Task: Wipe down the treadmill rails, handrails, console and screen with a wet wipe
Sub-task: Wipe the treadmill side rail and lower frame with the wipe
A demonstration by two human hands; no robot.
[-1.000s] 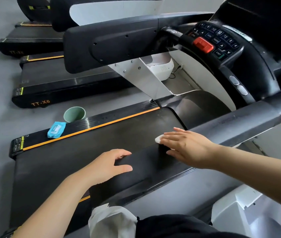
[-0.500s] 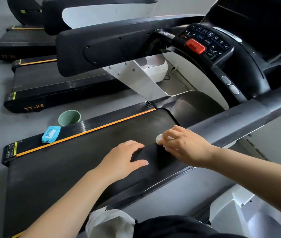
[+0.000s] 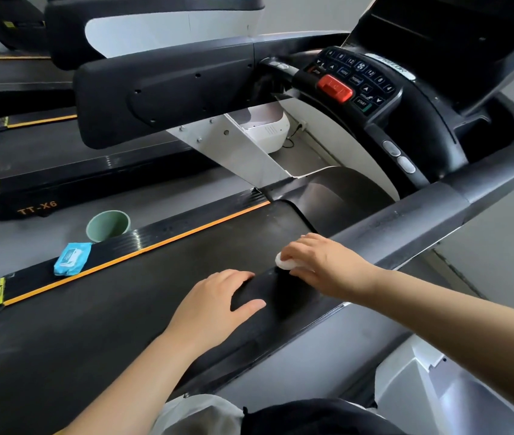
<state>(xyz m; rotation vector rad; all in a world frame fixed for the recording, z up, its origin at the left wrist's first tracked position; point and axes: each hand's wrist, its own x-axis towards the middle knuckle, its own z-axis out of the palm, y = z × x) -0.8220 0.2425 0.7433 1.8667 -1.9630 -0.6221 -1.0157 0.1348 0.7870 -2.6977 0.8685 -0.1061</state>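
Note:
My right hand [image 3: 321, 262] holds a bunched white wet wipe [image 3: 284, 262] with curled fingers and presses it on the near side rail [image 3: 268, 309] of the treadmill. My left hand [image 3: 215, 302] rests on the same rail just behind, fingers straight on the belt edge and thumb out to the right. The dark belt [image 3: 155, 296] runs between this rail and the far rail [image 3: 168, 237] with its orange stripe. Above right are the grey handrail [image 3: 422, 215] and the console [image 3: 356, 83] with a red stop button [image 3: 334, 87].
A blue wipe packet [image 3: 72, 258] lies on the far rail, and a green cup [image 3: 108, 226] stands on the floor beside it. More treadmills [image 3: 45, 171] stand to the left. My knee and dark clothing fill the bottom edge.
My left hand slid forward along the near rail toward my right hand. My right hand's fingers curled around the wipe, which stays near the same spot on the rail.

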